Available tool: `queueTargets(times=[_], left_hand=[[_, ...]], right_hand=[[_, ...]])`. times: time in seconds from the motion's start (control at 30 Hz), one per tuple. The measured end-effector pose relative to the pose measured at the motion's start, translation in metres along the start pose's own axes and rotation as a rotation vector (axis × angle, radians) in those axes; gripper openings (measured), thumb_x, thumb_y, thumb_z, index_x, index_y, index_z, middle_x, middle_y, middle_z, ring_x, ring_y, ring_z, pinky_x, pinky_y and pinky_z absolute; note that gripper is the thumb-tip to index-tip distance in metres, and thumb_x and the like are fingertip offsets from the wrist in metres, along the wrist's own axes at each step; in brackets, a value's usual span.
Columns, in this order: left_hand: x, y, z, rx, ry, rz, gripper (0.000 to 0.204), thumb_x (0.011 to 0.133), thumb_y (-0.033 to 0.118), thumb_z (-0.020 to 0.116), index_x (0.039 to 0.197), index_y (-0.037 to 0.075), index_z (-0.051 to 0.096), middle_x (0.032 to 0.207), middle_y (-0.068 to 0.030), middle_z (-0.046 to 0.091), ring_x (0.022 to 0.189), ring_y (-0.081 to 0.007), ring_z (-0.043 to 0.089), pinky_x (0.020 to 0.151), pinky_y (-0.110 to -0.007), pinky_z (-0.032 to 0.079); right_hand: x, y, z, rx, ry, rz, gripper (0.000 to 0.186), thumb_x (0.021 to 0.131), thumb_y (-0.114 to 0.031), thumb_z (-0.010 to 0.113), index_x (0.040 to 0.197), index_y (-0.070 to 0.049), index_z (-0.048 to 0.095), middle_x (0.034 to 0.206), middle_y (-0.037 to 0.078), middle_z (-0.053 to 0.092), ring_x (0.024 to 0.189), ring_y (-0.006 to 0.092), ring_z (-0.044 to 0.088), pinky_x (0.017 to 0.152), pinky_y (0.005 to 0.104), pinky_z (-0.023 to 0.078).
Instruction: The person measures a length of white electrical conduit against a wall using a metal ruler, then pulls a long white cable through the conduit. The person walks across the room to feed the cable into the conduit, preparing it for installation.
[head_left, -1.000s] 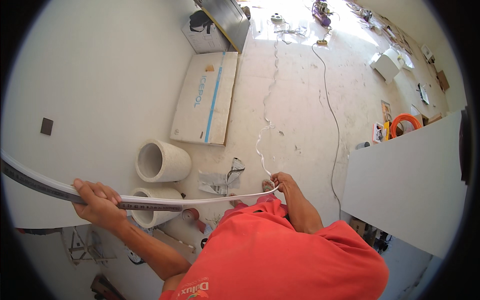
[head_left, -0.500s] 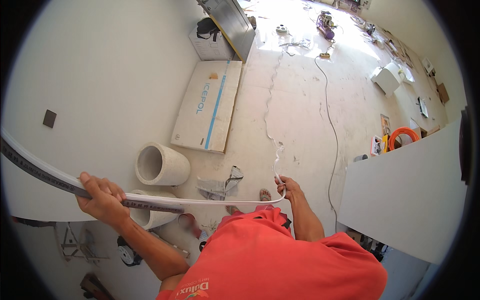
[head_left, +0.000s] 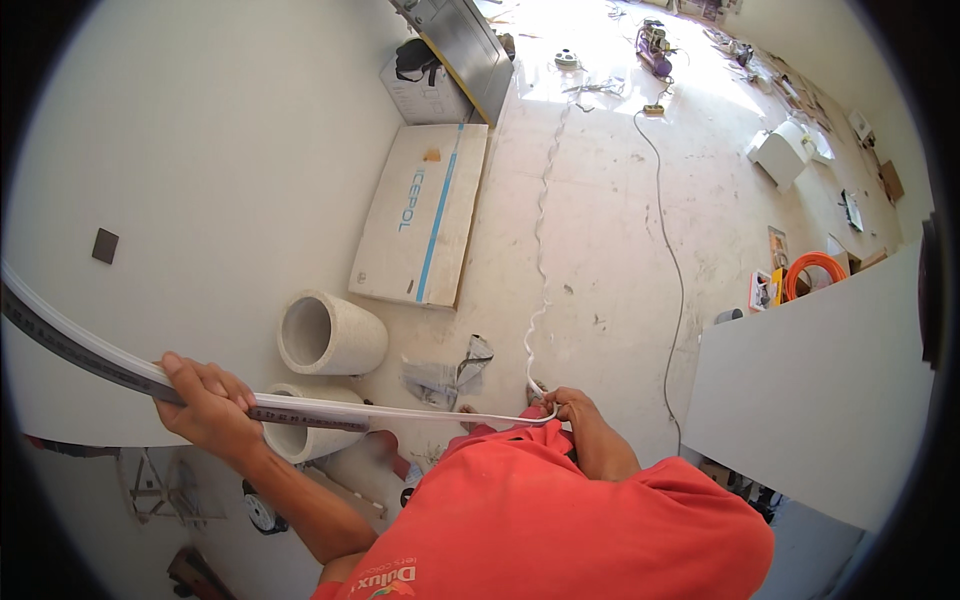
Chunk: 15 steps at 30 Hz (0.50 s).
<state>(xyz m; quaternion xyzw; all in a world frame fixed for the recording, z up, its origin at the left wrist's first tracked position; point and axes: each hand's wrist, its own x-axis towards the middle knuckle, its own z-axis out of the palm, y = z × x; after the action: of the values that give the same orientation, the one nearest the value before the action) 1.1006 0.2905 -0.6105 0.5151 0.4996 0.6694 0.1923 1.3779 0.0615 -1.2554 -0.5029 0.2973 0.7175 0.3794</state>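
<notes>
My left hand (head_left: 205, 410) is closed around a long dark grey pipe (head_left: 95, 360) with a white flexible strip (head_left: 75, 330) lying along it, both curving up to the left edge. From there the strip runs rightward past my red shirt (head_left: 570, 520) to my right hand (head_left: 575, 410), whose fingers pinch it near my waist. Beyond that hand the strip bends and continues in a wavy, crinkled line (head_left: 540, 260) up the floor. My sandalled feet are partly hidden below the strip and shirt.
Two cream cylinders (head_left: 350, 335) and a flat cardboard box (head_left: 420, 215) lie left, below a leaning grey panel (head_left: 470, 65). A cable (head_left: 670, 260) crosses the floor to a power strip (head_left: 653, 110). A white panel (head_left: 790, 390), orange coil (head_left: 815, 270) and scattered tools stand right.
Compared with half a second ago, my right hand has moved down toward my waist, pulling the strip's bend lower. My left hand still grips the pipe and strip at much the same place.
</notes>
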Motion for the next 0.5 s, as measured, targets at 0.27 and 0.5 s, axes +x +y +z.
queueTargets(times=[0.27, 0.5], left_hand=[[-0.006, -0.009, 0.003, -0.059, -0.05, 0.028, 0.047, 0.109, 0.029, 0.055, 0.069, 0.013, 0.038, 0.049, 0.0022, 0.034, 0.033, -0.0068, 0.033, 0.03, -0.025, 0.03], [-0.003, -0.01, 0.0, -0.042, -0.013, 0.032, 0.047, 0.108, 0.028, 0.056, 0.068, 0.015, 0.037, 0.05, 0.0044, 0.033, 0.033, -0.0057, 0.031, 0.029, -0.025, 0.029]], right_hand=[[-0.106, -0.031, 0.048, 0.193, 0.258, -0.207, 0.023, 0.106, -0.025, 0.053, 0.098, -0.004, 0.06, 0.065, -0.001, 0.04, 0.044, 0.0098, 0.03, 0.039, 0.0252, 0.028], [-0.139, -0.062, 0.061, 0.116, -0.058, -0.338, 0.053, 0.106, -0.034, 0.028, 0.133, -0.001, 0.061, 0.071, -0.001, 0.05, 0.052, 0.0091, 0.035, 0.042, 0.0238, 0.03]])
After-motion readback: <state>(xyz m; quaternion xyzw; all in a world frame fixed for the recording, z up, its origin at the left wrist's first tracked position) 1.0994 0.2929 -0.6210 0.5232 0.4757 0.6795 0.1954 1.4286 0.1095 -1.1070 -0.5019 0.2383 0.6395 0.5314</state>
